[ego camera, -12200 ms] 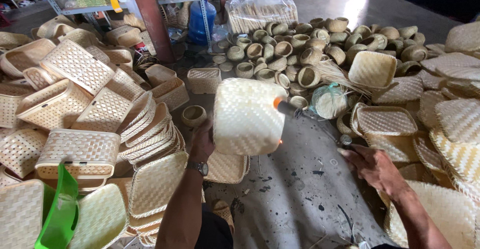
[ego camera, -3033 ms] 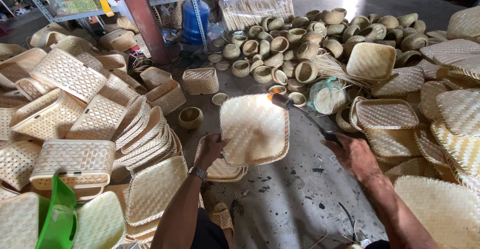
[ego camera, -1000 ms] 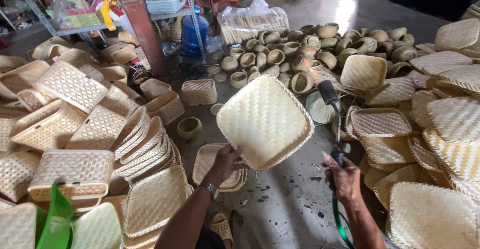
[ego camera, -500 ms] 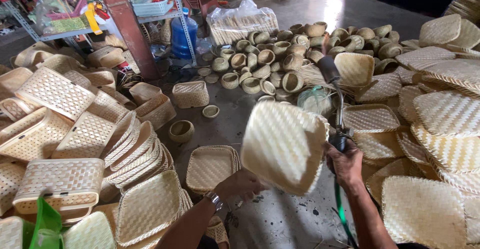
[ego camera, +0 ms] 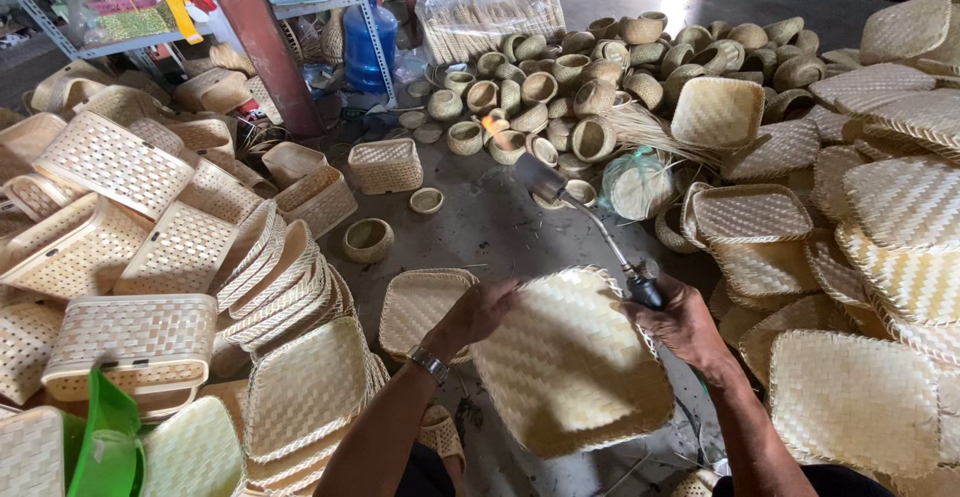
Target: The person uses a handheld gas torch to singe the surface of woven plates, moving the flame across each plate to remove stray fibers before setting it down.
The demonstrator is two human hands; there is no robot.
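My left hand (ego camera: 478, 313) grips the near-left edge of a square woven bamboo tray (ego camera: 570, 362), held low and tilted, its outer side up. A watch sits on that wrist. My right hand (ego camera: 683, 319) holds the dark handle of a gas torch (ego camera: 592, 224). Its thin metal tube rises up and to the left to a dark nozzle with a small orange flame (ego camera: 497, 125) at the tip. The torch points away from the tray, above the concrete floor (ego camera: 480, 227).
Stacks of woven trays and boxes (ego camera: 130, 257) fill the left. More flat woven trays (ego camera: 860, 257) pile on the right. Many small round baskets (ego camera: 580, 87) lie at the back, by a blue water jug (ego camera: 364, 42) and a red post (ego camera: 255, 32). A green plastic piece (ego camera: 105, 437) is bottom left.
The tray has come down and toward me from raised height, turning flatter. My right hand and torch shifted right, the nozzle swinging away from the tray.
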